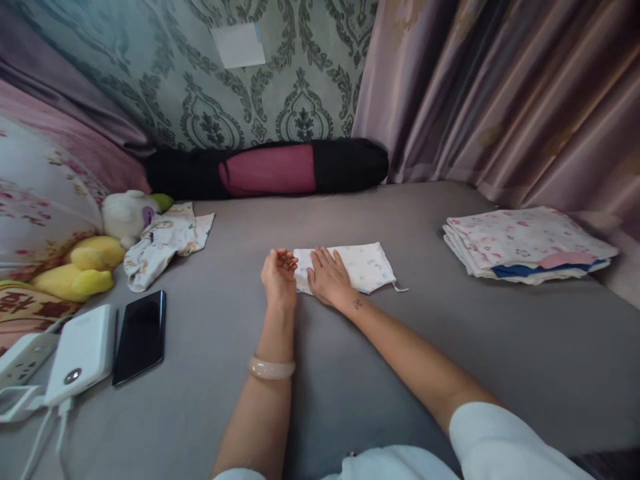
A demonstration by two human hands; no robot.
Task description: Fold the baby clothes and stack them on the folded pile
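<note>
A folded white cloth (pixel 370 265) with a faint print lies flat on the grey bed sheet, a thin white string sticking out at its right corner. My right hand (pixel 329 275) rests palm down on the left half of this cloth, fingers stretched out. At the cloth's left edge is my left hand (pixel 279 277), turned on its side with the fingers loosely curled and nothing visible in them. Whether those fingertips touch the cloth, I cannot tell. A pale bangle (pixel 271 369) circles my left wrist.
On the right lies a stack of folded cloths (pixel 530 243). To the left are a small printed garment (pixel 170 243), plush toys (pixel 80 267), a black phone (pixel 141 338) and a white power bank (pixel 83 353) with cables. A black and pink roll (pixel 270 170) lies against the wall.
</note>
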